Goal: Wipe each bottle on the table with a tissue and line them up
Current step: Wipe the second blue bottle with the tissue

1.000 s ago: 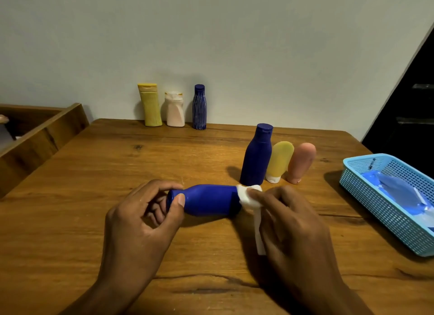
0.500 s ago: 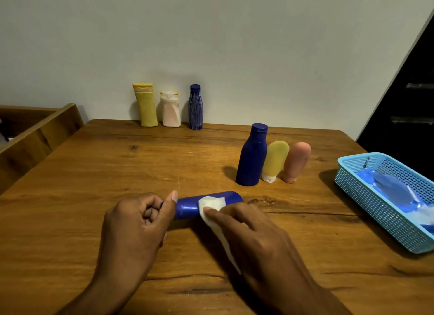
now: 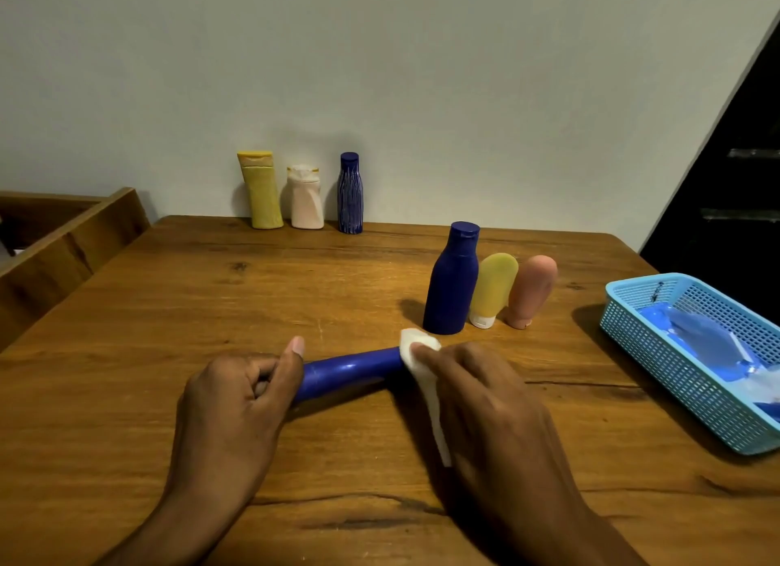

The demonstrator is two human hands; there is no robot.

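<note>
Wiping step: left hand [image 3: 236,392] fingers grip the lying dark-blue plastic bottle [image 3: 350,371] at centre frame; right hand [image 3: 477,392] fingers pinch the white tissue [image 3: 415,348] against its far end. Next, probably stand it upright in line.

A light blue plastic basket [image 3: 658,356] sits at the right edge of the wooden table [image 3: 169,312] with blue and clear plastic packets [image 3: 713,346] inside, while a wooden frame [image 3: 63,245] stands at the left, a pale wall [image 3: 380,80] rises behind, and a dark doorway [image 3: 734,177] opens on the right.
</note>
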